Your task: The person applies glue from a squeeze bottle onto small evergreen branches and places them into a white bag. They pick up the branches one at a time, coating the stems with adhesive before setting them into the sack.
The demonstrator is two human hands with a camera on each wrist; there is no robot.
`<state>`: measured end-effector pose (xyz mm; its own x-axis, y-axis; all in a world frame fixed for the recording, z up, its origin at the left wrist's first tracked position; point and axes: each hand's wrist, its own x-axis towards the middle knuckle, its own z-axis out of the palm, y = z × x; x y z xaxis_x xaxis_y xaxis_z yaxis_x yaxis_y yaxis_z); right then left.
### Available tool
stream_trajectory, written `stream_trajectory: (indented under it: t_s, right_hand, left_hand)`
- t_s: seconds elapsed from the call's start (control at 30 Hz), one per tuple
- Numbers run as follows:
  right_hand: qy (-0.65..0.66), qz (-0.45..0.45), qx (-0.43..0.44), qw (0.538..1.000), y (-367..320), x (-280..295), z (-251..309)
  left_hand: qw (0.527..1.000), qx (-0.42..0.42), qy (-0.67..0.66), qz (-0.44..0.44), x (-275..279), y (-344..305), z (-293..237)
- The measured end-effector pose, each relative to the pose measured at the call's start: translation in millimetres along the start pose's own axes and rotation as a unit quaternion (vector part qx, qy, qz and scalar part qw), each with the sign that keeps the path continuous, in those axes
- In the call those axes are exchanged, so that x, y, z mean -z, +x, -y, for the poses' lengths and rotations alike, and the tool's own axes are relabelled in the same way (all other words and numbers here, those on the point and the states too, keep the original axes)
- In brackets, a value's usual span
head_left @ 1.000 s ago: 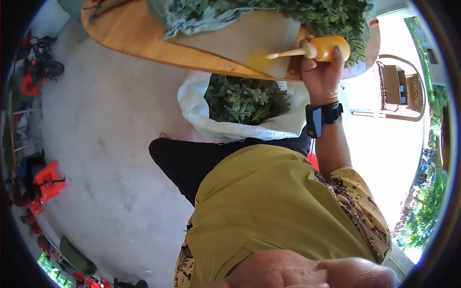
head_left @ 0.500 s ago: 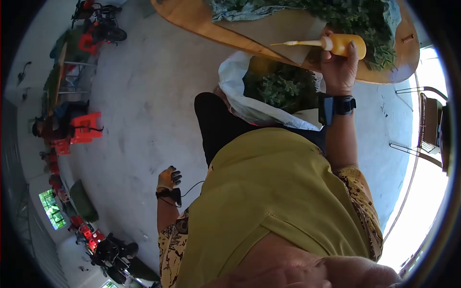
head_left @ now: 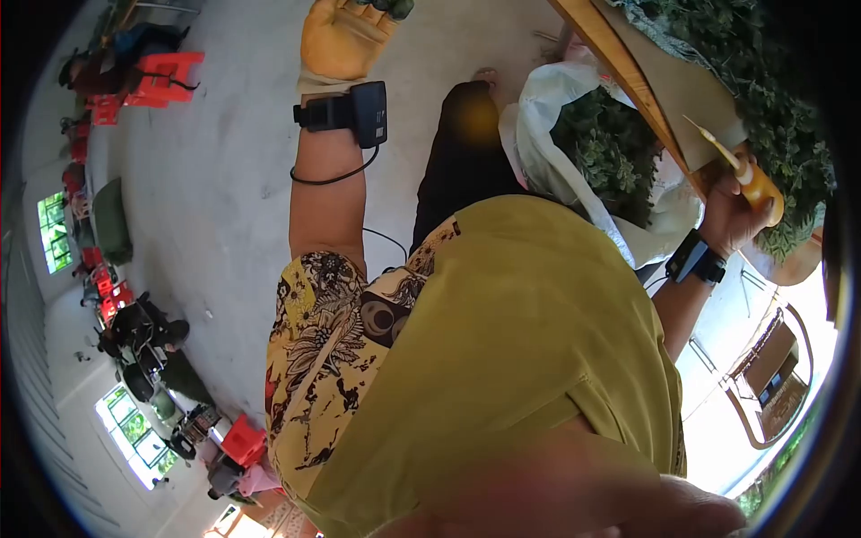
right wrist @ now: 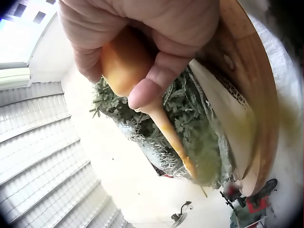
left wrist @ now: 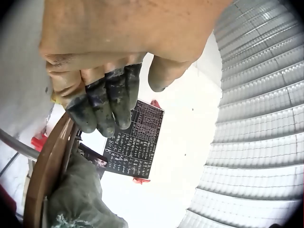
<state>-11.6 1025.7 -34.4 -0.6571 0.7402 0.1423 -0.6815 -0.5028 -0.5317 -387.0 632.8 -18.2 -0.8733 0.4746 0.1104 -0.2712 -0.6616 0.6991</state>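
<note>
My right hand (head_left: 731, 215) grips an orange squeeze bottle (head_left: 762, 193) with a long pale nozzle, at the edge of a wooden table (head_left: 628, 76). In the right wrist view, the thumb and fingers wrap the bottle (right wrist: 124, 61), and its nozzle (right wrist: 170, 135) points down over green sprigs (right wrist: 183, 102). My left hand (head_left: 345, 40), in a tan glove with dark fingertips, is held out over the floor, away from the table. The left wrist view shows the gloved fingers (left wrist: 107, 102) loosely bent with nothing in them.
A white sack (head_left: 538, 121) of green sprigs stands below the table edge beside my legs. More sprigs (head_left: 789, 117) and a tan sheet (head_left: 691, 81) lie on the table. A chair (head_left: 771, 377) is at right; red stools (head_left: 166, 79) and a motorbike (head_left: 139, 336) stand at left.
The head view has turned, so table and sack now appear further right. My left hand, out of view at first, came up from low at the left. The right hand keeps hold of the bottle.
</note>
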Motion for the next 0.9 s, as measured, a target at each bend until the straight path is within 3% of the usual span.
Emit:
stream_trajectory:
  t_s: [0.03, 0.07, 0.13, 0.2, 0.27, 0.33, 0.37, 0.4, 0.43, 0.53, 0.67, 0.83, 0.87, 0.9]
  right_hand:
    - [-0.010, 0.003, 0.012, 1.000, 0.2, -2.2, -2.3]
    - [-0.015, 0.001, 0.023, 1.000, 0.0, -4.5, -3.8]
    - [-0.009, -0.008, 0.024, 1.000, -1.6, -9.4, -5.0]
    - [0.068, 0.010, -0.008, 0.998, -3.8, -10.4, -3.3]
    - [0.023, -0.107, 0.056, 0.992, -9.2, -32.8, -9.9]
    - [0.032, -0.092, 0.059, 0.994, -17.0, -45.5, -4.1]
    - [0.034, -0.104, 0.083, 0.991, -21.4, -49.5, 6.1]
    - [0.028, -0.107, 0.079, 0.991, -25.2, -50.6, 9.2]
    - [0.024, -0.111, 0.067, 0.991, -31.0, -46.9, 7.7]
    - [0.017, -0.115, 0.118, 0.986, -56.1, -68.1, 52.2]
    - [0.036, -0.180, 0.152, 0.971, -88.8, -26.9, 64.1]
    - [0.073, -0.174, 0.143, 0.972, -102.3, -15.2, 93.8]
    - [0.082, -0.177, 0.150, 0.969, -102.5, -12.2, 94.3]
    - [0.086, -0.178, 0.157, 0.968, -103.6, -9.3, 94.2]
  left_hand:
    - [0.986, 0.077, -0.124, 0.086, -6.8, 3.9, -4.8]
    - [0.984, 0.082, -0.129, 0.094, -13.9, 6.3, -2.7]
    - [0.943, 0.101, -0.244, 0.201, -30.9, 19.9, 0.0]
    - [0.940, 0.075, -0.298, 0.151, -56.8, 16.9, 3.2]
    - [0.938, 0.096, -0.255, 0.216, -98.1, 15.9, 14.7]
    - [0.972, 0.099, -0.056, 0.208, -151.5, 1.9, 25.0]
    - [0.965, 0.117, -0.056, 0.228, -174.6, 0.9, 35.4]
    - [0.963, 0.107, 0.120, 0.217, -190.9, -1.9, 50.8]
    - [0.930, 0.091, 0.296, 0.198, -199.3, -5.1, 67.3]
    - [0.898, 0.075, 0.352, 0.253, -262.2, -19.2, 76.7]
    - [0.853, 0.053, 0.442, 0.273, -292.7, -9.6, 137.0]
    - [0.707, -0.097, 0.661, 0.231, -352.7, 15.6, 163.8]
    - [0.701, -0.100, 0.664, 0.239, -358.7, 20.9, 172.1]
    - [0.652, -0.152, 0.704, 0.235, -362.2, 25.6, 181.0]
